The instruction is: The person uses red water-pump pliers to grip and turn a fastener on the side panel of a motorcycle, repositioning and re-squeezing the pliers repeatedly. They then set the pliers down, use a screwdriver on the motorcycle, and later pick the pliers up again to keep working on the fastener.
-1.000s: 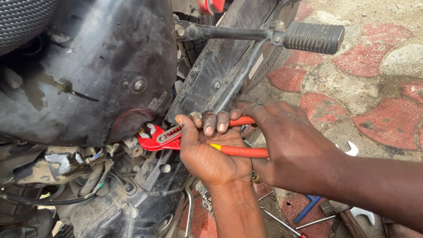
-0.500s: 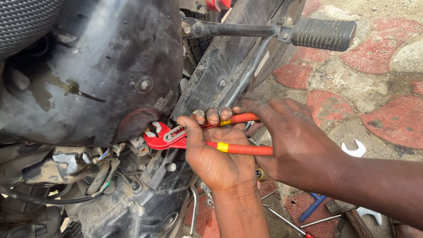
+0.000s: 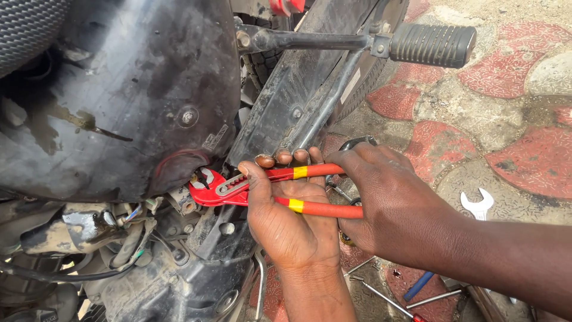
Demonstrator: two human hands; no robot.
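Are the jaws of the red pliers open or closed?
Open. The pliers show a gap between the jaws, set around a small part under the black cover. Both handles stand apart.

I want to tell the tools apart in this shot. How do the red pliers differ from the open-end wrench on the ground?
The red pliers are held in both the left hand and the right hand, with their jaws at the motorcycle's underside; the open-end wrench lies untouched on the patterned pavement. The pliers are red with orange, yellow-banded handles; the wrench is plain pale metal. Both are hand tools.
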